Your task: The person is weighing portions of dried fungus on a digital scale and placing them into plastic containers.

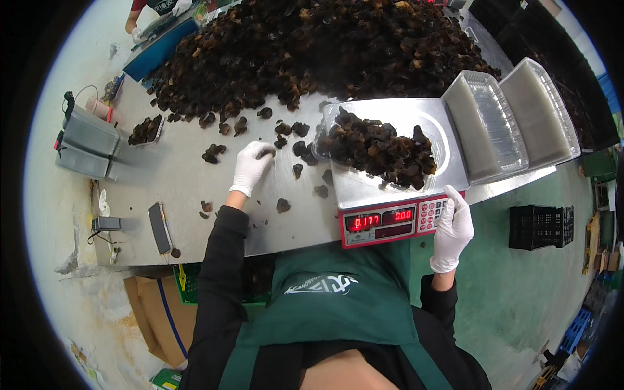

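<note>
My left hand (pixel 252 168), in a white glove, is low over the metal table with its fingers closed on a small dark wood ear mushroom (pixel 264 154). My right hand (pixel 454 229), also gloved, is at the front right corner of a red digital scale (pixel 390 225). Its thumb and forefinger are slightly apart by the keypad, and nothing shows between them. On the scale's steel pan lies a clear plastic tray (pixel 328 146) heaped with wood ear mushrooms (pixel 383 153). Loose mushrooms (pixel 300 129) are scattered between my left hand and the scale.
A large mushroom heap (pixel 312 52) covers the table's far side. Two stacks of clear trays (pixel 484 130) stand right of the scale. A filled tray (pixel 146 131) and grey bins (pixel 88 143) are at left. A black crate (pixel 541 227) sits on the floor. Another person's gloved hand (pixel 182 7) is far left.
</note>
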The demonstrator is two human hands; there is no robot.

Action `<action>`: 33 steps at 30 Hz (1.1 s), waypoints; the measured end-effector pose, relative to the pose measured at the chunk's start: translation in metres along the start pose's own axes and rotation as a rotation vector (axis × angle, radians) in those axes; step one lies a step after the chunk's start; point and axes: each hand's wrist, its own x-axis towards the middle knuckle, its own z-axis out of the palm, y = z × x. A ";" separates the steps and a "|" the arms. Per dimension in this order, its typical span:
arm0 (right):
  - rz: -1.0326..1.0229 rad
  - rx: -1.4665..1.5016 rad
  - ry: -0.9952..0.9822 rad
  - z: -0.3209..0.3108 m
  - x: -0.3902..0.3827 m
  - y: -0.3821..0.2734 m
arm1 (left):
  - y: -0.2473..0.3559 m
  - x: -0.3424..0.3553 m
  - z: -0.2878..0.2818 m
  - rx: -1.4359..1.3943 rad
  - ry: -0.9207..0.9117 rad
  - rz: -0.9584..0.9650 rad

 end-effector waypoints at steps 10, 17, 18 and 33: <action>-0.122 0.039 -0.099 0.019 -0.019 -0.027 | 0.184 0.090 0.042 -0.069 -0.297 0.402; 0.723 0.523 -0.555 0.027 -0.019 -0.056 | 0.196 0.125 0.069 -0.268 -0.409 0.325; 0.765 0.635 -0.552 0.033 -0.017 -0.054 | 0.193 0.132 0.075 -0.225 -0.514 0.297; 0.831 0.883 -0.733 0.088 -0.014 -0.079 | 0.076 -0.040 -0.015 -0.950 -0.345 -0.522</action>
